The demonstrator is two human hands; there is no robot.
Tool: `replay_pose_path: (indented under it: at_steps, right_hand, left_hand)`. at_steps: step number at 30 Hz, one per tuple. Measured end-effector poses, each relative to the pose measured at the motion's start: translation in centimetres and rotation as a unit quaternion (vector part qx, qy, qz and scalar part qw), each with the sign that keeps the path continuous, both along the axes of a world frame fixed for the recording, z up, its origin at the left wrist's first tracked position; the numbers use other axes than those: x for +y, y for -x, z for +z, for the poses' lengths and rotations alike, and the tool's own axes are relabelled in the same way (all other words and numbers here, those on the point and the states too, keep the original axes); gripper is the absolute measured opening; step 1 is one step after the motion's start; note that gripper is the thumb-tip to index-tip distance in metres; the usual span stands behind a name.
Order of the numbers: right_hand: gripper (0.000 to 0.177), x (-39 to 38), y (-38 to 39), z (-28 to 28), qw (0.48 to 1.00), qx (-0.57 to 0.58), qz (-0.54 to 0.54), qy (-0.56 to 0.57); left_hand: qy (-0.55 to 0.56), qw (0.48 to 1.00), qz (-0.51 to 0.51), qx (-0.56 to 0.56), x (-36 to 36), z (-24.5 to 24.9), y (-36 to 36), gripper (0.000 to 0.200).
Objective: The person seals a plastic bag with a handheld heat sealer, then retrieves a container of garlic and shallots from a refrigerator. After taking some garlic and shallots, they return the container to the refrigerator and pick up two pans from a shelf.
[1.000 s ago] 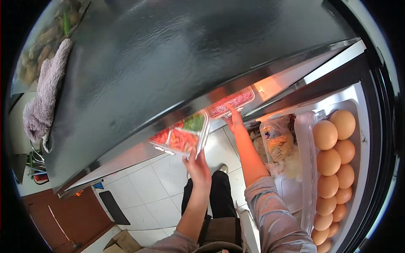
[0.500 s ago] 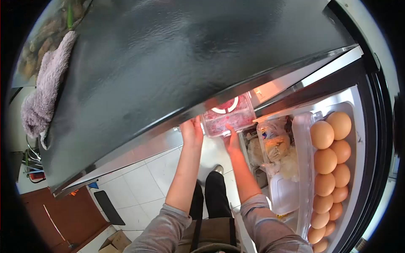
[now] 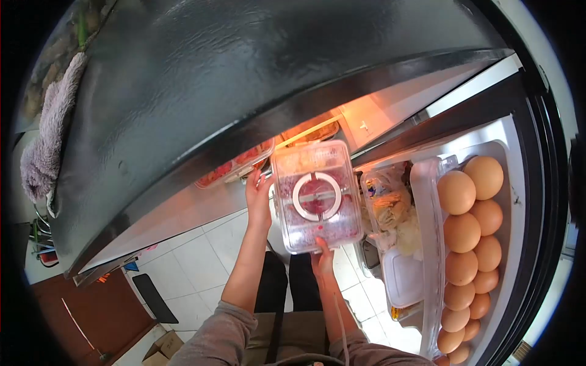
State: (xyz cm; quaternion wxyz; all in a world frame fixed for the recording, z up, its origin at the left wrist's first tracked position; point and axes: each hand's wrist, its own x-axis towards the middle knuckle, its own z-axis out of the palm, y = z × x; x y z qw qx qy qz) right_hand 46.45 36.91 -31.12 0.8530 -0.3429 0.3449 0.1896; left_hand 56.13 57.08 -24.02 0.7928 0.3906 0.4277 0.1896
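A clear plastic container (image 3: pixel 287 232) with a round white handle on its lid holds red contents and is in front of the open fridge. My right hand (image 3: pixel 322 259) grips its lower edge, thumb on top. At its left side is my left hand (image 3: pixel 259 198), fingers spread upward near the container's edge; whether they touch it is unclear. Behind, inside the lit fridge, another clear box (image 3: pixel 235 166) with red contents sits on a shelf, and a further container (image 3: pixel 314 134) stands beside it.
The open fridge door at right carries several brown eggs (image 3: pixel 461 233), bagged food (image 3: pixel 390 210) and a white-lidded box (image 3: pixel 404 277). The dark fridge top (image 3: pixel 183 79) spans above. A purple towel (image 3: pixel 55 128) hangs at left. A cardboard box (image 3: pixel 163 348) stands on the floor.
The container has come out from under the fridge's top edge toward me, its whole lid now visible. Both hands moved slightly left, my right hand also lower. More of the fridge interior shows.
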Motion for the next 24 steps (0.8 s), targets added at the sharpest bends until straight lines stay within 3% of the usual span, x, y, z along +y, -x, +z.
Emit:
replay_pose_path:
  at_steps: [2, 3, 6, 8, 10, 11, 14, 15, 19, 20, 22, 24]
  right_hand:
    - [0.053, -1.8, 2.6, 1.7, 0.999, 0.025, 0.033, 0.008]
    - [0.054, -3.1, 3.7, 2.5, 0.996, 0.054, 0.066, 0.020]
    - [0.046, -7.4, 7.1, 5.1, 0.993, 0.025, 0.105, 0.045]
    - [0.050, -10.9, 9.3, 6.2, 0.988, 0.018, 0.150, 0.038]
    - [0.058, -13.4, 9.4, 10.9, 0.969, 0.007, 0.228, 0.092]
    - [0.058, -14.3, 10.0, 12.3, 0.966, 0.008, 0.239, 0.096]
    - [0.068, -16.8, 11.0, 15.7, 0.947, -0.033, 0.299, 0.117]
    - [0.070, -17.6, 11.5, 17.0, 0.936, -0.003, 0.333, 0.110]
    - [0.074, -16.9, 9.7, 21.6, 0.923, 0.033, 0.375, 0.083]
    - [0.074, -16.5, 9.2, 22.6, 0.913, 0.061, 0.394, 0.092]
    - [0.075, -14.8, 7.6, 23.9, 0.919, -0.023, 0.390, 0.053]
    - [0.076, -14.4, 7.2, 24.5, 0.907, -0.025, 0.415, 0.065]
  left_hand:
    - [-0.167, 0.980, -0.075, 0.077, 0.3, -1.3, 3.1, 0.051]
    - [-0.191, 0.966, -0.135, 0.110, 0.7, -1.8, 4.5, 0.047]
    - [-0.170, 0.953, -0.212, 0.133, 1.4, -3.1, 8.0, 0.040]
    - [-0.149, 0.950, -0.241, 0.129, 1.9, -0.2, 9.5, 0.037]
    - [-0.125, 0.901, -0.414, 0.040, 2.6, 2.9, 10.7, 0.035]
    - [-0.094, 0.885, -0.454, 0.038, 2.8, 5.5, 11.7, 0.028]
    - [-0.037, 0.905, -0.425, -0.004, 3.5, 9.8, 16.3, 0.021]
    - [-0.018, 0.916, -0.400, 0.028, 3.7, 13.5, 17.3, 0.010]
    - [0.004, 0.919, -0.388, 0.072, 4.5, 20.6, 21.7, 0.008]
    - [-0.009, 0.931, -0.356, 0.077, 4.6, 22.0, 23.0, 0.009]
    - [-0.054, 0.952, -0.292, 0.073, 5.8, 24.5, 24.0, 0.012]
    - [-0.132, 0.943, -0.292, 0.095, 6.0, 27.2, 25.5, 0.016]
